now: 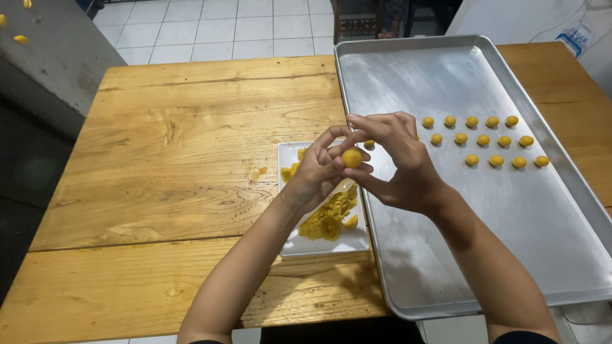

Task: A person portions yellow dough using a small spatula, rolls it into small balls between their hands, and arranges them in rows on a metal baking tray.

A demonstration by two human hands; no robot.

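Observation:
Both hands meet above the table's middle, over the near edge of a white rectangular plate (290, 245). My left hand (319, 172) and my right hand (398, 162) pinch one small round yellow dough ball (352, 158) between their fingertips. A heap of crumbly yellow dough (328, 216) lies on the plate under my left wrist. To the right lies a large metal baking tray (510, 210) with several small yellow balls (482, 139) set in rows near its far right part.
A wooden table (178, 172) carries the plate and tray; a few yellow crumbs (258, 172) lie left of the plate. A grey counter edge (57, 51) stands at far left, with tiled floor and chair legs (357, 22) beyond the table.

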